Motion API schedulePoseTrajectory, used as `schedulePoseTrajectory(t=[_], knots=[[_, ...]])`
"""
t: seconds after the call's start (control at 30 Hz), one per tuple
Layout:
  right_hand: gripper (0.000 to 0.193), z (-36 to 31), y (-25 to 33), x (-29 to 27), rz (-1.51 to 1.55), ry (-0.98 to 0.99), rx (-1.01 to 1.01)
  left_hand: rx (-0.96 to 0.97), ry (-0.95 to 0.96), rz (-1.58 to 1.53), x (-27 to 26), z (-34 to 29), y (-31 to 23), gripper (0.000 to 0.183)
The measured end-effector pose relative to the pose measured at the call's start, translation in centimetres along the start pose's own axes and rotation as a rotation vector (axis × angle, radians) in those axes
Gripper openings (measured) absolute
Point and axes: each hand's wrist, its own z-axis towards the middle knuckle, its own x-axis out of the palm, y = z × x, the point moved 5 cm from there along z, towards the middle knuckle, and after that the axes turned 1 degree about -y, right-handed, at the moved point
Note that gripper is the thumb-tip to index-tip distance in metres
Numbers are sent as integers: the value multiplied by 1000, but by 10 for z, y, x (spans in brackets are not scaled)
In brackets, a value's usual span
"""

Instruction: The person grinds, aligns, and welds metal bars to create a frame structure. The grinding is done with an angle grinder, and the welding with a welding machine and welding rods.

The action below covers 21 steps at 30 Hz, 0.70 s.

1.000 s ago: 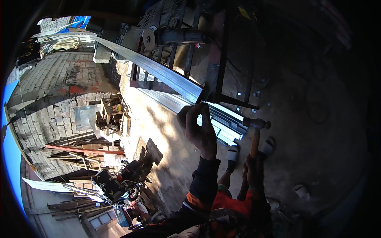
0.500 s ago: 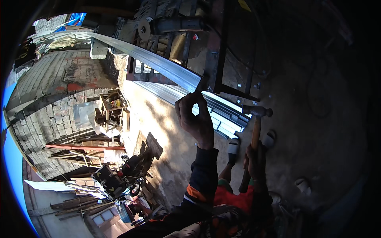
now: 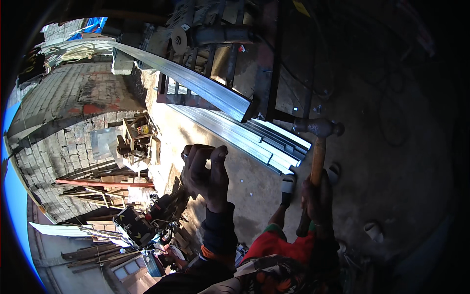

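My right hand (image 3: 317,198) is wrapped round the handle of a ball-peen hammer (image 3: 318,159), whose metal head points away from me. Lower left of the metal pieces, my left hand (image 3: 205,174) is raised in the air with fingers bent and thumb held apart; I see nothing in it. A long galvanized metal channel (image 3: 196,81) slants across a dark metal frame (image 3: 264,81), its near end just left of the hammer head. Below it lie several more metal channels (image 3: 267,149). An angle grinder (image 3: 215,34) with a disc rests on the frame beyond.
Small scraps (image 3: 295,109) dot the concrete floor. My slippered foot (image 3: 288,185) is beside the channel stack, and a loose slipper (image 3: 373,232) lies to the right. Leftward are a parked motorcycle (image 3: 164,215), a wooden stand (image 3: 132,131) and a block wall (image 3: 54,157). A cord (image 3: 293,76) trails from the frame.
My left hand has left the near end of the slanting channel and moved down and left, its thumb parting from the fingers. The hammer head has risen slightly, away from me.
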Motion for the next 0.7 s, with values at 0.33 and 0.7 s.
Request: schedulePoseTrajectory(t=[0.33,0.7], knots=[[82,57,109,79,-555,-36,-948,305,268,44,50,42,40,113],[78,100,96,103,-732,-243,-941,623,468,26,84,108,58,109]])
